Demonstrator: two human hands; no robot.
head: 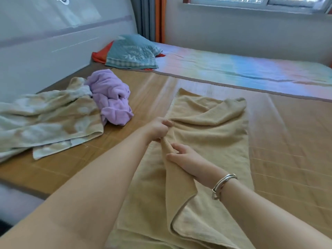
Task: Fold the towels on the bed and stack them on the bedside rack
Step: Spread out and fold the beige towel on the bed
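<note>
Tan towel (206, 133): lay spread lengthwise on the bed (287, 141), its far right corner flopped back over itself and its near left edge pulled up into a ridge between the two hands.
Left hand (158, 129): was closed in a fist on the towel's left edge, fingers curled over a gathered bunch of cloth.
Right hand (185, 156): pinched the same raised edge just nearer the person, thumb one side and fingers the other; a metal bangle (222, 184) sat on that wrist.
Handling: the towel looked soft, limp and thick-piled, light enough to lift by an edge; it would likely sag and crease wherever it was unsupported, so it wanted smoothing before each fold.
Where to hold: probably at the hemmed corners, one in each hand, so the edge pulls taut and the corners can be matched.
Waiting pieces: a lilac towel (111, 99) lay crumpled beside a pale patterned towel (48, 121) on the left of the bed, both unfolded.
Farther off: a teal cloth (133, 53) lay near the headboard.
Rack: not in view.
</note>
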